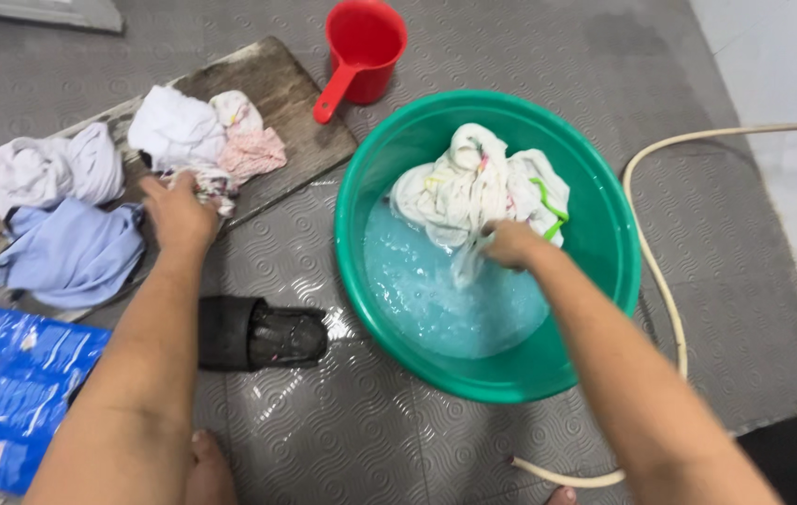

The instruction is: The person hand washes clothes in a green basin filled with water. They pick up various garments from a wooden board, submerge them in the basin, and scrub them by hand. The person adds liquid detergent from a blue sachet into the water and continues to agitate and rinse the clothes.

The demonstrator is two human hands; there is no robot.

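Head view showed a green basin (604, 234) holding pale blue soapy water and a bundle of white cloth (473, 182) (with green trim), heaped toward its far side. Right hand (513, 243) was closed on that cloth's near edge. Left hand (177, 213) gripped a small patterned rag (211, 182) on the wooden board (295, 93), beside other clothes (71, 252). A red scoop (366, 42) stood empty, handle pointing near-left.

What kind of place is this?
Probably a home washing area on a wet floor: a green basin of soapy water with laundry, a red dipper and a hose.
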